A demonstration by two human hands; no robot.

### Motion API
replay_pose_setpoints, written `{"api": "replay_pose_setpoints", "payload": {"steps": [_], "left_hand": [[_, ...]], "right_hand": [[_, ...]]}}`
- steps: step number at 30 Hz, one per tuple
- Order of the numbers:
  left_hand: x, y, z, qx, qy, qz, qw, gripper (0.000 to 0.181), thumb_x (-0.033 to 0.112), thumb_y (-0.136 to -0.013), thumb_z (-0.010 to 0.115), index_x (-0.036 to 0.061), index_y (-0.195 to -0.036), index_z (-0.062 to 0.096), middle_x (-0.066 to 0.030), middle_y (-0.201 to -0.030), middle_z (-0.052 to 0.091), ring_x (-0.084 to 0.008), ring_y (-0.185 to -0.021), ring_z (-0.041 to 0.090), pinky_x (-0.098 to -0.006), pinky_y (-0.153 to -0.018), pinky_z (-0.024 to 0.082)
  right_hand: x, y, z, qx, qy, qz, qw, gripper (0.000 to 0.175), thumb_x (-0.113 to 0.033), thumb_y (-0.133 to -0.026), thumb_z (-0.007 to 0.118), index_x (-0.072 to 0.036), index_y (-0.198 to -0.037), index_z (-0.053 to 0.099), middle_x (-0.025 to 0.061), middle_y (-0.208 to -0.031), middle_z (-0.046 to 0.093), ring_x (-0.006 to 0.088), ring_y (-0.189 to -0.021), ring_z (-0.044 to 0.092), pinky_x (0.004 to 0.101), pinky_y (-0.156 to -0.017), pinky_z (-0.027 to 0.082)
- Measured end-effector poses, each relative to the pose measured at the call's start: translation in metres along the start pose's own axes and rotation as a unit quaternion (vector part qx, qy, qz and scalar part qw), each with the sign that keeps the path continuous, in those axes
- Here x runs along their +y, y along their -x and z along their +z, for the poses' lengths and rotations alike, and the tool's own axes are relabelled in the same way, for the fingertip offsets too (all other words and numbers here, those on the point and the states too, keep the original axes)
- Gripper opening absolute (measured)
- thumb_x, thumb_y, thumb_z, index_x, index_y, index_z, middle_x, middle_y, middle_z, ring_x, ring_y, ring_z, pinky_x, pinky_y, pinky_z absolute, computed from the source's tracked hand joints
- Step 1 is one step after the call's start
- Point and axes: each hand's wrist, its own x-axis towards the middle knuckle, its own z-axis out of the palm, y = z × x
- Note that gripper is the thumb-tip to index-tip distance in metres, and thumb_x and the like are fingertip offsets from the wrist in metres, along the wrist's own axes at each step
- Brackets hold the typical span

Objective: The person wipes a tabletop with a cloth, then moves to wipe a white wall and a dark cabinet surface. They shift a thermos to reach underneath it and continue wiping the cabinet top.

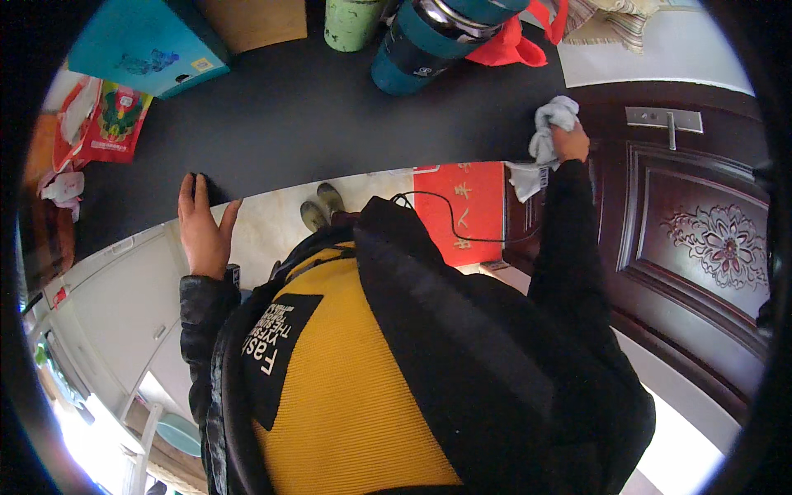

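Observation:
My right hand (570, 142) grips a bunched grey-white cloth (554, 120) at the right end of a dark countertop (297, 124); part of the cloth hangs below the front edge. At the left, my left hand (206, 232) rests with its fingertips on the counter's front edge, fingers apart and nothing in it. A large teal vacuum flask (408, 52) with a steel band stands at the back, beside a pale green chipped container (351, 25) and a red bag (510, 46).
A teal box (145, 49), a brown board (257, 21) and a red food pouch (117, 124) are at the back left. A carved dark door (699, 241) stands at right. A black cable (455, 223) crosses above a red mat (482, 216). White cabinets (117, 309) lie below left.

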Motion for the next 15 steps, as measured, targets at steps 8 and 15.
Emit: {"api": "replay_pose_setpoints", "payload": {"steps": [8, 15], "left_hand": [[0.002, -0.002, -0.001, -0.004, -0.011, -0.006, 1.0, 0.066, 0.028, -0.082, 0.072, 0.0012, -0.135, 0.044, -0.0205, -0.141, 0.039, -0.0373, -0.127, 0.041, -0.0417, -0.104, 0.037], [0.004, 0.003, 0.0, 0.015, -0.004, -0.002, 1.0, 0.066, 0.028, -0.081, 0.073, -0.0003, -0.134, 0.045, -0.022, -0.14, 0.04, -0.0382, -0.127, 0.042, -0.0419, -0.104, 0.038]], "right_hand": [[-0.053, -0.035, 0.005, 0.02, -0.024, -0.148, 0.988, 0.071, -0.051, -0.068, 0.068, -0.019, -0.13, 0.055, 0.027, -0.112, 0.06, 0.0441, -0.104, 0.058, 0.0503, -0.09, 0.047], [-0.066, 0.068, 0.002, 0.03, -0.068, -0.299, 0.951, 0.068, -0.034, -0.067, 0.073, -0.013, -0.128, 0.054, 0.0297, -0.11, 0.057, 0.0449, -0.1, 0.058, 0.0502, -0.085, 0.049]]}}
